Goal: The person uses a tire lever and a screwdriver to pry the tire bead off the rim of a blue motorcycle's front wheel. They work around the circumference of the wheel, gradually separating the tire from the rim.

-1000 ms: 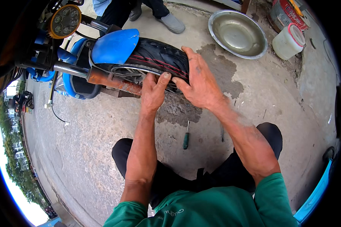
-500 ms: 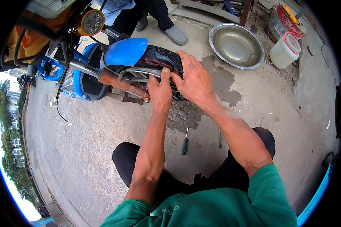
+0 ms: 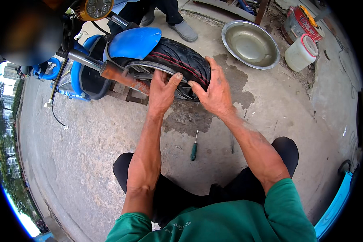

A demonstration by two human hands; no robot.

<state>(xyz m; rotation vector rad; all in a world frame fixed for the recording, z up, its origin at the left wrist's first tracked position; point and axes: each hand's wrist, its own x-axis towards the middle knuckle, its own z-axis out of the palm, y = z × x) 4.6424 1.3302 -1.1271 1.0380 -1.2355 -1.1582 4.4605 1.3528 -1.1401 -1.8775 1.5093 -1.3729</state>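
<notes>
A black tyre with red stripes sits on the spoked front wheel under a blue mudguard, beside a rusty fork tube. My left hand grips the wheel rim, thumb up on its edge and fingers partly hidden among the spokes. My right hand is wrapped around the tyre's right end, thumb against its lower sidewall. A green-handled screwdriver lies on the concrete between my knees, with a thin metal tool to its right.
A person in dark trousers stands behind the wheel. At back right are a steel basin holding liquid, a white jar and a red bucket. A blue object is at the lower right edge, and road runs left.
Both hands stay on the wheel, shifting slightly as it moves a little: the tyre's right end pulled back half a second ago and now reaches farther right again. The view also shifts slightly.
</notes>
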